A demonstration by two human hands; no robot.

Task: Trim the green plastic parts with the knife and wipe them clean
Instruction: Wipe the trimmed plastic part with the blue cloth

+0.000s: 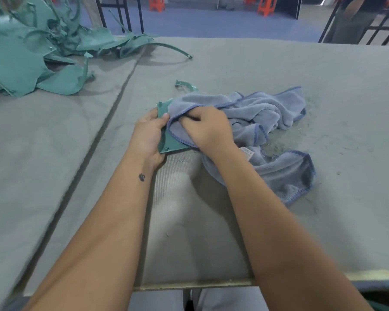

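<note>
A flat green plastic part [171, 143] lies at the middle of the table, mostly covered by a grey-blue cloth [267, 113]. My left hand [148, 135] grips the part's left edge, thumb on top. My right hand [208, 129] holds a bunched fold of the cloth and presses it onto the part. The part's curved far end [185, 84] sticks out beyond the cloth. No knife is in view.
A heap of green plastic parts [32, 50] fills the far left of the grey felt-covered table [279, 232]. Green shavings [301, 135] are scattered right of the cloth. A seam [94, 142] runs between two table sections. Orange stools and a person stand beyond the table.
</note>
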